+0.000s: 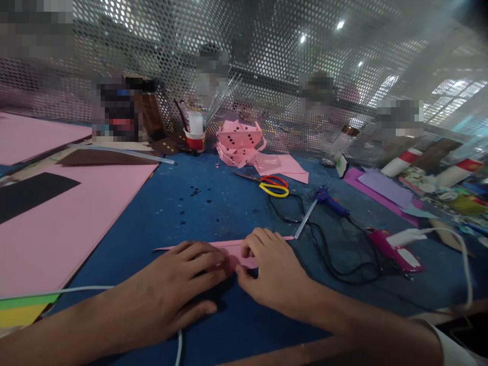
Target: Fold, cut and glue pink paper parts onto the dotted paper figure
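A folded piece of pink paper [233, 250] lies on the blue table in front of me, with a narrow strip along its far edge. My left hand [183, 282] rests flat on its left part, fingers stretched out and thumb apart. On the right part, my right hand [272, 269] is closed, its fingers curled and the thumb near the paper's front edge. Both hands cover much of the paper. Just beyond its right end lies a clear glue stick [306, 219], which sticks out of a blue glue gun [331, 201].
Scissors [275, 186] with red and yellow handles lie ahead, near a pink paper basket [240, 145]. Black cable loops [324, 249] run on the right beside a magenta power strip [396, 250]. Large pink sheets [87, 218] cover the left. A perforated metal screen [259, 61] stands behind.
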The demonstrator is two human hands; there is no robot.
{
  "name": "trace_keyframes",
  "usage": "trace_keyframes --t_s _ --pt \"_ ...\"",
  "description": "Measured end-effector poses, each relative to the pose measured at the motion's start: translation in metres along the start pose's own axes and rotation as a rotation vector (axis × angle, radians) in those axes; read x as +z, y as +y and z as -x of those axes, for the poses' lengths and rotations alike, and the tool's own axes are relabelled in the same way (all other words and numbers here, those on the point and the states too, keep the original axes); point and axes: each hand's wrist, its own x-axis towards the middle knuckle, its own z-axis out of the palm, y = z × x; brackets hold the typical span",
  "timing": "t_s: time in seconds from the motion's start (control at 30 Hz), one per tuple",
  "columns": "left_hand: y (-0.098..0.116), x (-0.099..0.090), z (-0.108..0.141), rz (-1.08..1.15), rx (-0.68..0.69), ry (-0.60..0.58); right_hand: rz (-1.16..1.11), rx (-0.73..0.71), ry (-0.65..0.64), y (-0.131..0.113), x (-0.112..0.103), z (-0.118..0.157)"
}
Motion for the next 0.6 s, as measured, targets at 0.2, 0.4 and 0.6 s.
trace_keyframes --t_s 0.2,0.4,0.6 --pt "-0.001 -0.001 0.001 -0.017 -0.001 -0.024 -0.031 0.022 -0.04 0.001 -0.005 0.002" --pt "-0.003 -0.003 0.004 -0.003 0.001 -0.021 -0.075 0.031 -0.072 0.004 -0.008 0.003" --pt "-0.006 -0.008 0.005 0.003 0.015 -0.014 -0.126 0.032 -0.113 0.008 -0.013 0.002"
